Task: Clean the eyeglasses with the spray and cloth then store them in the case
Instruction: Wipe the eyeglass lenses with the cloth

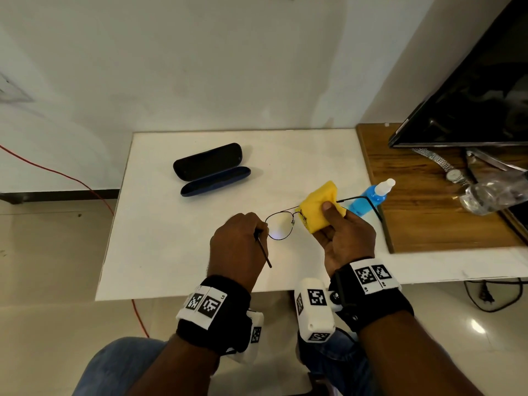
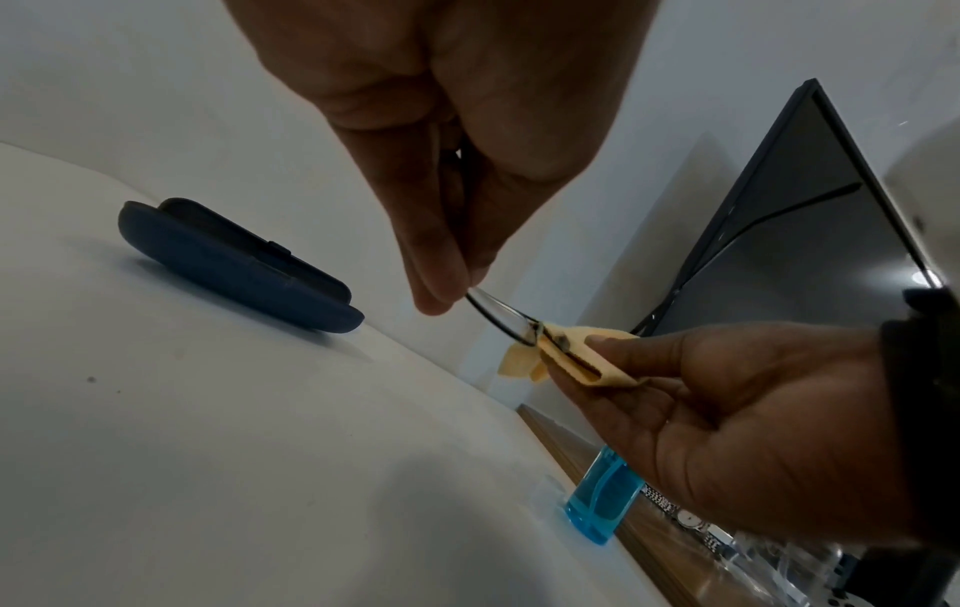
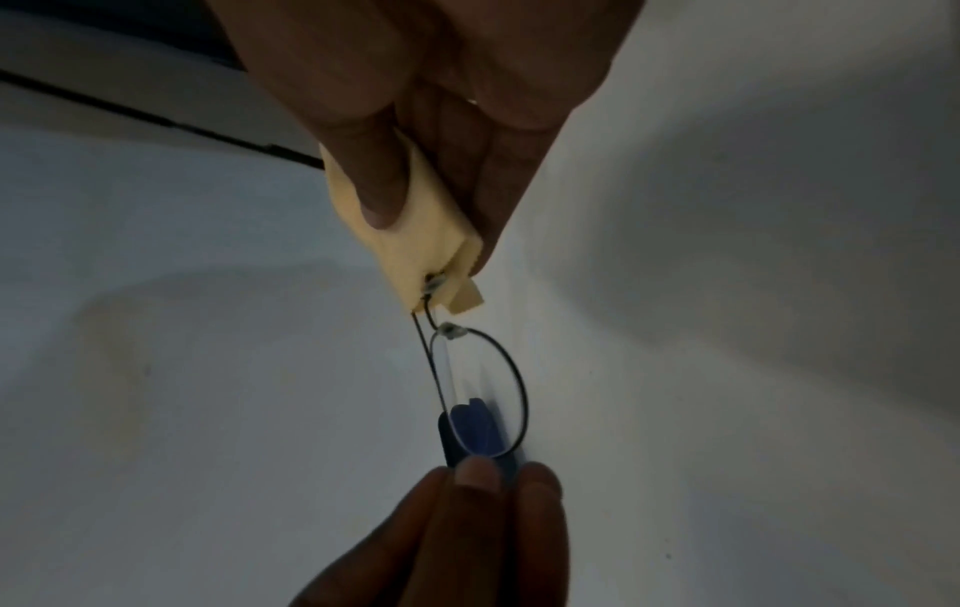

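Left hand: the left hand (image 1: 238,244) is above the near middle of the table (image 1: 171,252), fingers curled, pinching the outer edge of the bare lens of the glasses (image 1: 281,225); the fingertips (image 2: 442,287) meet on the rim.
Right hand: the right hand (image 1: 343,238) is to the right of the left one, thumb on top and fingers under, pinching the cloth (image 1: 320,205) folded over the other lens.
Glasses: thin dark wire frame, held off the table between the two hands; one arm sticks out past the left hand toward the person, the other arm runs right, past the cloth, in front of the spray.
Cloth: yellow, folded double around the lens; the nose pad and bridge show at its open edge in the wrist views.
Spray: the spray (image 1: 371,195) is a small bottle of blue liquid with a white cap, standing near the right edge of the table, just behind the right hand.
Case: the case (image 1: 211,170) lies open on the far left part of the table, well apart from the hands; black outside, dark blue inside.
Side shelf: a wooden shelf (image 1: 428,224) touches the table on the right, with a dark screen (image 1: 471,95), a metal wristwatch (image 1: 454,175) and a clear plastic bottle (image 1: 491,195).
Floor: a red cable (image 1: 85,187) runs along it at the left.
Writing: only black-and-white square code tags on the wristbands (image 1: 371,274); no readable words or brands anywhere.
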